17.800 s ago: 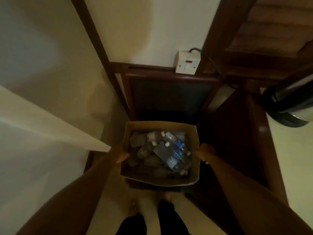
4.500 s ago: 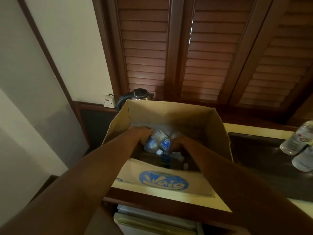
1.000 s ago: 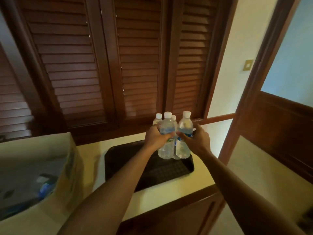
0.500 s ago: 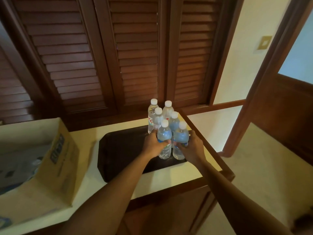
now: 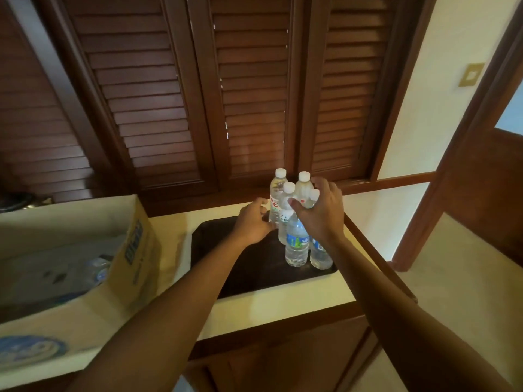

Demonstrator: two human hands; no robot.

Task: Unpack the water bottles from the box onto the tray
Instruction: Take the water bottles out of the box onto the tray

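Observation:
Several clear water bottles with white caps stand upright in a tight group at the right end of the dark tray. The front two carry blue labels, and a back one has a red label. My right hand arches over the group with fingers spread, touching the tops of the middle bottles. My left hand hovers over the tray, its loosely curled fingers against the left side of the red-labelled bottle. The open cardboard box stands at the left of the counter, with more bottles lying inside it.
The cream counter ends just right of the tray, where the floor drops away. Dark louvred shutters close off the back. A dark kettle shows behind the box. A wooden door frame stands at the right.
Both hands have let go of the two front bottles, which now stand on the tray. The right hand rose over the group and the left hand shifted left and back.

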